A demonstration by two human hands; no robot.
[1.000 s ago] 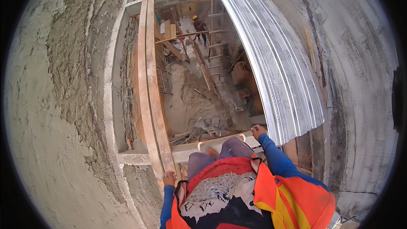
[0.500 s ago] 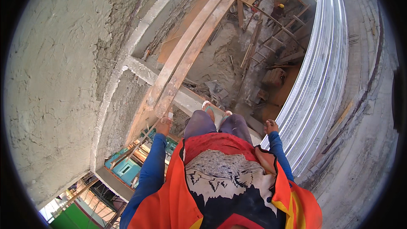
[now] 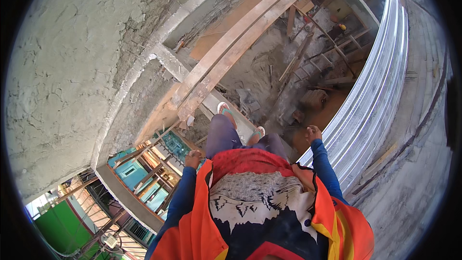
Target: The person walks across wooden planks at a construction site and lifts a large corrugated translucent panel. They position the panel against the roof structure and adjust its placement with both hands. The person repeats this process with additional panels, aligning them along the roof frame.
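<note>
My left hand (image 3: 193,158) hangs beside my left thigh, its fingers loosely curled with nothing visible in them. Just beyond it is the near end of two long wooden planks (image 3: 192,97), with a small white thing (image 3: 190,121) by that end; the hand is apart from both. My right hand (image 3: 314,134) is out to my right, fingers curled in and seemingly holding nothing. Close beside it runs a stack of shiny corrugated metal sheets (image 3: 365,101); I cannot tell whether they touch. My sandaled feet (image 3: 226,110) are on a narrow concrete beam (image 3: 248,126).
Below the beam lies a deep space with rubble, a wooden ladder (image 3: 315,66) and a person in a yellow helmet (image 3: 342,27). A rough plastered wall (image 3: 72,77) rises at left. An opening with teal panels (image 3: 132,173) shows lower left. Concrete surface (image 3: 409,163) extends at right.
My feet have shifted along the beam, the left one now farther forward. My left hand has drawn back from the plank end and the white thing. The view has turned slightly.
</note>
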